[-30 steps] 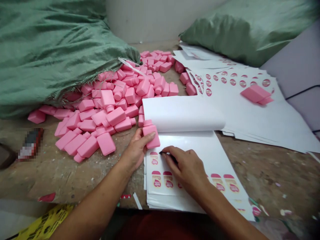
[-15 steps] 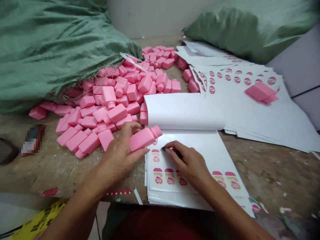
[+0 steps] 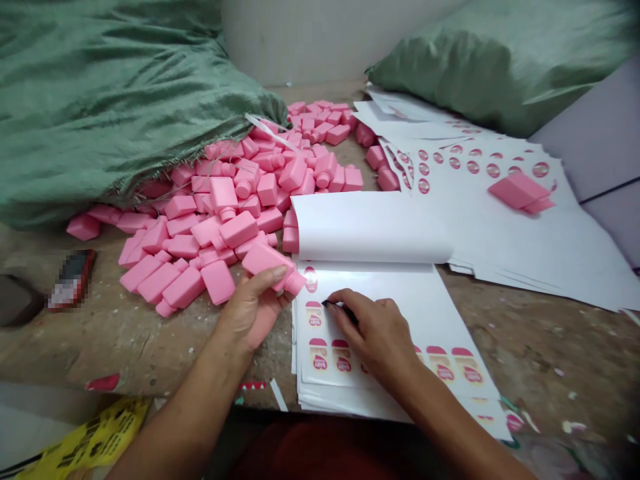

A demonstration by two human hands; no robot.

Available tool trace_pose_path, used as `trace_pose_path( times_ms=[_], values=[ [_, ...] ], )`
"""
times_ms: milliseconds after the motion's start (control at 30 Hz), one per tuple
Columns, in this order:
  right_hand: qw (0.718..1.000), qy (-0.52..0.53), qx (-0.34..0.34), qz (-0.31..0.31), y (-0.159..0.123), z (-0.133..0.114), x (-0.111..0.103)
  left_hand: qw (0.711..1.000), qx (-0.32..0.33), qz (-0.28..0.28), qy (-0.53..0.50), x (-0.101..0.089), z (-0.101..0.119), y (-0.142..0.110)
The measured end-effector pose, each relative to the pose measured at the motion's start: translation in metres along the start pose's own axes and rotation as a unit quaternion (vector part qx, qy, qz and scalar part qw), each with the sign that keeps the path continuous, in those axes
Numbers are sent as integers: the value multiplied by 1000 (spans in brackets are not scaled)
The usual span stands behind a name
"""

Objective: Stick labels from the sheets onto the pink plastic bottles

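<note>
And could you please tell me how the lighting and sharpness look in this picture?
In the head view, light is soft, with a faint sheen on the label sheet; same view, the left green bag looks slightly smeared and mosaic blocks obscure the red-edged object.

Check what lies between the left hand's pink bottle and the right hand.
In the head view, the left part of the label sheet, with a round label and, below, a pink-topped label; the dark tool in the right hand pokes in.

Matt plastic bottles, glossy paper label sheets, rough wooden table
</note>
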State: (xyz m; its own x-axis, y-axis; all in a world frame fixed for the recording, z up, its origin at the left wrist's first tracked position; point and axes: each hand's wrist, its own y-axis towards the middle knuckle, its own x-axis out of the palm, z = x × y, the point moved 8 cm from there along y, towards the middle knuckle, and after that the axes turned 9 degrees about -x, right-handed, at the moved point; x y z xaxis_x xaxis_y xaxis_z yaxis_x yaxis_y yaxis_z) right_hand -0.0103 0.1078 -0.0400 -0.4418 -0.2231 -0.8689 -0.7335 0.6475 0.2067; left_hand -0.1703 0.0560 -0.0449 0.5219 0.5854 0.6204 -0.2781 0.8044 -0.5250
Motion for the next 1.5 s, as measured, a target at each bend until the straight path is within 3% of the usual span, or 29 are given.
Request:
trace_pose_path(
  times_ms=[167,367,800,1100,1500],
  values=[
    [999,-22,-25,21,0,-6,-3,998,-8,-20,52,15,-10,14],
    [998,-30,-45,35,1,-9,-5,994,-36,2,99,10,-29,25],
    [996,-63,-57,35,4,-14,-8,994,-43,0,105,10,-30,25],
    [997,29,41,-57,5,4,2,994,-41,-12,97,9,-31,26],
    [1000,-22,-9,1,3,-3,-1,996,-44,-18,80,7,-32,28]
  ],
)
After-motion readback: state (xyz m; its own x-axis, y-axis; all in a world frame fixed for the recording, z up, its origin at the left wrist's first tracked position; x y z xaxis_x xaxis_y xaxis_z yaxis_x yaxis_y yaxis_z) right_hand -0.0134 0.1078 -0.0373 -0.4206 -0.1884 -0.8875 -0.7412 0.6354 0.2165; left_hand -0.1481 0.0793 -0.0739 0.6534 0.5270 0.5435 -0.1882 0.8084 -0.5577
